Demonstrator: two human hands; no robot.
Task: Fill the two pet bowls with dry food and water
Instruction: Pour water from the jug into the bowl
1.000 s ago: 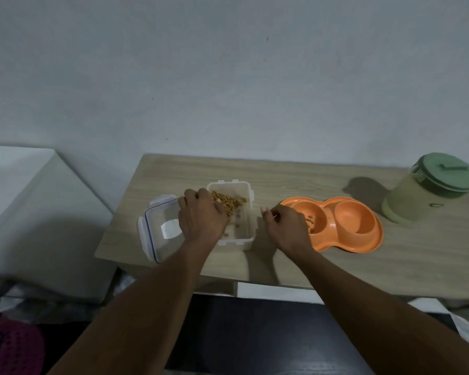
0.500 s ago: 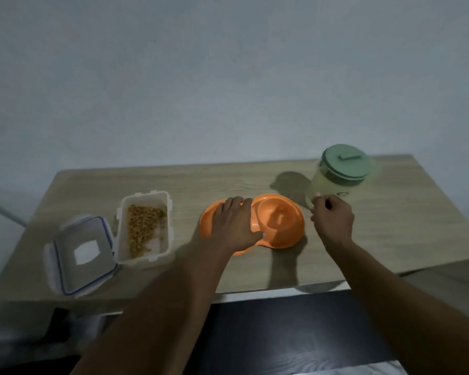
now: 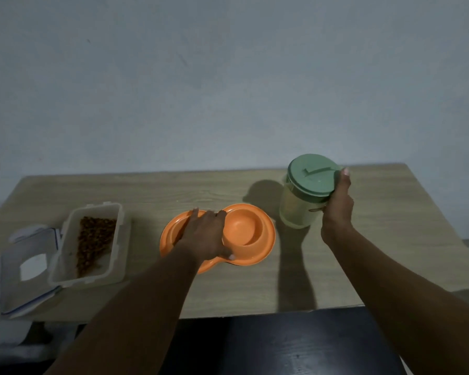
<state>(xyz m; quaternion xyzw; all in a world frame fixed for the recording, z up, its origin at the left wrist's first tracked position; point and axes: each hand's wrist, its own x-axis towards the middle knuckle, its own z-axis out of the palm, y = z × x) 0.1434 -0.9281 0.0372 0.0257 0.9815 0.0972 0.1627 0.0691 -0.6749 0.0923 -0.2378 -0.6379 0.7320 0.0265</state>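
Observation:
An orange double pet bowl (image 3: 268, 240) lies at the middle of the wooden table (image 3: 390, 239). My left hand (image 3: 203, 236) rests flat over its left bowl and hides what is inside; the thumb touches the front rim. The right bowl (image 3: 243, 232) looks bare inside. Just right of the bowl is a pale translucent water jug (image 3: 295, 209) with a green lid (image 3: 310, 175). My right hand (image 3: 337, 209) grips the jug's right side, thumb up along the lid's edge. I cannot tell whether the jug is raised off the table.
At the left stands an uncovered clear food box (image 3: 63, 247) with brown kibble (image 3: 92, 239) in it. Its blue-trimmed lid (image 3: 25, 277) lies beside it at the table's left front corner. A plain wall runs behind the table, dark floor below the front edge.
My view swung right. My left hand went from the food box to the orange bowl. My right hand moved from the bowl's left edge to the jug and took hold of it.

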